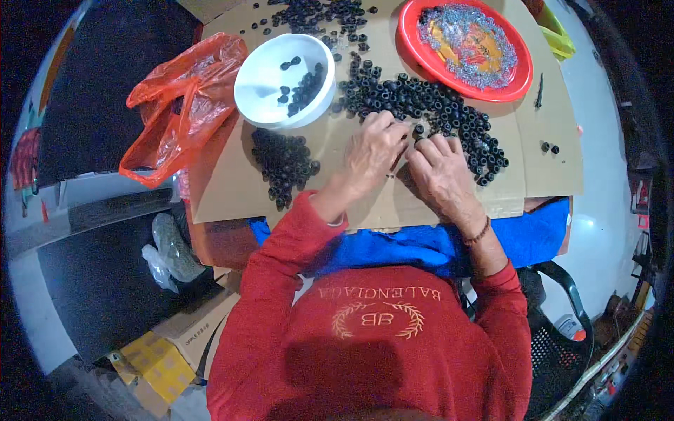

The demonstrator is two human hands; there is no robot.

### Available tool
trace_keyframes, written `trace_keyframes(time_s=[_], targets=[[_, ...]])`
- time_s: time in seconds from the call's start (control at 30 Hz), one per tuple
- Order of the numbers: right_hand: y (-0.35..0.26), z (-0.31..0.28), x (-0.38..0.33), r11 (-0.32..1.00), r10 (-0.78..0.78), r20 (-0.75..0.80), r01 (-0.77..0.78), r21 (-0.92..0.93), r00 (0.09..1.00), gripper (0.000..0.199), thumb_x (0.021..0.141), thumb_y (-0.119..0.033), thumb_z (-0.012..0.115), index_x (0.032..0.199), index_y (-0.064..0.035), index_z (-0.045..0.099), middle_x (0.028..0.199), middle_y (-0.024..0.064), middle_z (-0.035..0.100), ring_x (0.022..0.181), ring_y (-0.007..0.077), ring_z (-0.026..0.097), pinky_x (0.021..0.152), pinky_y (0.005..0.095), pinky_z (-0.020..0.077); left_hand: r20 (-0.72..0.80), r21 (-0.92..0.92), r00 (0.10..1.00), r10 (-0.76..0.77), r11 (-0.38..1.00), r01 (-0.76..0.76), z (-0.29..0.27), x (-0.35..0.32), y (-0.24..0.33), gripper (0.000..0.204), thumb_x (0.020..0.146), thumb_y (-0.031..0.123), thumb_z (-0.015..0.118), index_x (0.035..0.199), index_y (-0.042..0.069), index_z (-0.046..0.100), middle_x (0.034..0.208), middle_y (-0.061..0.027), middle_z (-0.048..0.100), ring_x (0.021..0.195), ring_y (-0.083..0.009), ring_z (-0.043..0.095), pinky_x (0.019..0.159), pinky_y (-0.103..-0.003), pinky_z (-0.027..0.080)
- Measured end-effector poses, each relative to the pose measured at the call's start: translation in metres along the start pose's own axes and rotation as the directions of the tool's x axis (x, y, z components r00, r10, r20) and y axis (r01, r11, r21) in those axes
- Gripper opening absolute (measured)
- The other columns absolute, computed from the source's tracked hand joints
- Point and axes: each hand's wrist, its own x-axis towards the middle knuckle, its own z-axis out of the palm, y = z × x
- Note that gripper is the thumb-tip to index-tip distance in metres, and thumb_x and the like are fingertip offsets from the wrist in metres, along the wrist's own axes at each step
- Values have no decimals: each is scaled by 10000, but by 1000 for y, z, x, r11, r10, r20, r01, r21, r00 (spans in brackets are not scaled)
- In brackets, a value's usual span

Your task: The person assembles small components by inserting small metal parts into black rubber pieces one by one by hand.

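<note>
My left hand (373, 153) is closed, its fingertips pinched together at the near edge of a spread of small black ring-shaped parts (411, 97). A slim dark reddish thing (399, 156) shows beside its fingers; I cannot tell whether the hand holds it. Close by on the right, my right hand (444, 172) has its fingers curled down, a beaded bracelet on the wrist. One black part (419, 130) shows right at its fingertips. What either hand pinches is hidden by the fingers.
A white bowl (260, 105) holds some black parts, with another heap (283, 165) nearer me. A red plastic bag (184, 105) lies at left. At far right stands a red basin (523, 77) with small clear pieces. Cardboard (547, 165) covers the table; blue cloth (523, 235) hangs at its front.
</note>
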Motion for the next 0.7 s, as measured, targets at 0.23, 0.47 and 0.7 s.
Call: trace_keyframes(time_s=[0.23,0.47,0.7], targets=[[3,3,-3,999,-13,6,13,31,1000,242,667,-140,650,884,-78,560,833,46,503,815,220,494,734,366,374,239,-720,797,-554,450,529,-33,-30,10,136,849,29,580,980,7,613,944,-57,642,717,-118,608,598,-245,480],[-8,-7,21,997,-11,-17,12,76,1000,269,647,-136,648,903,-101,575,839,48,516,807,217,493,708,353,369,402,-915,777,-485,-196,352,-39,-62,-15,216,837,19,592,1054,18,582,973,-95,641,785,-126,617,595,-215,480],[-18,27,64,1000,-2,42,3,-17,999,218,690,-187,634,856,-71,551,764,77,459,761,245,479,645,360,376,312,-929,802,-510,-341,144,-27,-64,-25,216,842,17,574,1056,6,598,979,-116,637,792,-136,607,592,-204,474]])
